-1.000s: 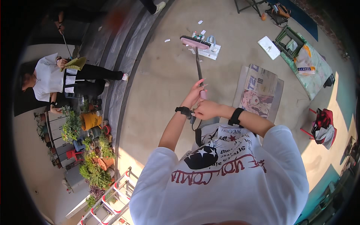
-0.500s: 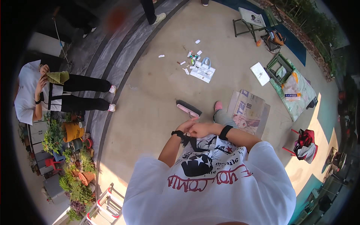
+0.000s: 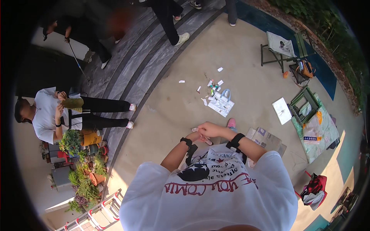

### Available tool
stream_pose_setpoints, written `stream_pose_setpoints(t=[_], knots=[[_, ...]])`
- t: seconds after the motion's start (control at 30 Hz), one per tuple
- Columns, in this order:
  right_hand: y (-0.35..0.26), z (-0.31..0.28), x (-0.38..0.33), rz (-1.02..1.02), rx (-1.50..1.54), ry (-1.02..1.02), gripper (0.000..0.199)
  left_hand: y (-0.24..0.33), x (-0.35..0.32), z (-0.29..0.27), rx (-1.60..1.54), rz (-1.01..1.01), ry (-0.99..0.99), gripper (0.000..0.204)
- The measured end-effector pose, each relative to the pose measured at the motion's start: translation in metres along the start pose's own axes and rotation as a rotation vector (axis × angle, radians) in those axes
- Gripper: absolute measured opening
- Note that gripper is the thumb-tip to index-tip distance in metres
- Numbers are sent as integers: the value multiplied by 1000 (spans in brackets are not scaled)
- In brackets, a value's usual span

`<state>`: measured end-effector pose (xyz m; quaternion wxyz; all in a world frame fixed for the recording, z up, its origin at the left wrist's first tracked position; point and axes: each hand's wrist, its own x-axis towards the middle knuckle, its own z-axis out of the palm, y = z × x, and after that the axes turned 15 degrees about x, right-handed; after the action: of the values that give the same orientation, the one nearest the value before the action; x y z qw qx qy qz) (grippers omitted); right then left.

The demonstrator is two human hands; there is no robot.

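In front of my white printed shirt point(image 3: 227, 188), my left hand point(image 3: 194, 137) and my right hand point(image 3: 212, 130) meet, black bands on both wrists. My right fingers curl in against my left hand, and the left fingers are bent and partly covered. What lies between them, if anything, is too small to make out. Just beyond the hands, bits of a pink broom head point(image 3: 208, 142) show on the floor, mostly hidden by them.
Ahead lie a white bag point(image 3: 221, 106) and scattered small litter. Right are flattened cardboard point(image 3: 266, 140), a white board point(image 3: 282, 111), a green folding stool point(image 3: 304, 104) and a red chair point(image 3: 314, 190). A person point(image 3: 50, 111) holds greenish cloth by curved steps point(image 3: 127, 77); a ladder point(image 3: 96, 215) stands lower left.
My view has shifted, and the litter and bag appear lower and farther right. My joined hands now cover most of the broom head. More people show on the steps.
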<state>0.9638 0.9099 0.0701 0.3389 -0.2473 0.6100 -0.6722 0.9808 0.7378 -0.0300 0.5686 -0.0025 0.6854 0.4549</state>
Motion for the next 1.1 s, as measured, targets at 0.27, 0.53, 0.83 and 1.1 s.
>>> stream_pose_setpoints(t=[0.27,0.53,0.83,1.1], knots=[[-30,-85,9,-121,-6,106,21,62,83,-76,493,618,-89,17],[-95,-179,80,-294,-109,180,23,201,88,-165,991,841,361,28],[-106,-164,106,-330,-164,157,21,228,36,-205,1015,335,340,44],[-99,-134,139,-490,-287,327,18,199,-14,-208,1160,234,759,34]])
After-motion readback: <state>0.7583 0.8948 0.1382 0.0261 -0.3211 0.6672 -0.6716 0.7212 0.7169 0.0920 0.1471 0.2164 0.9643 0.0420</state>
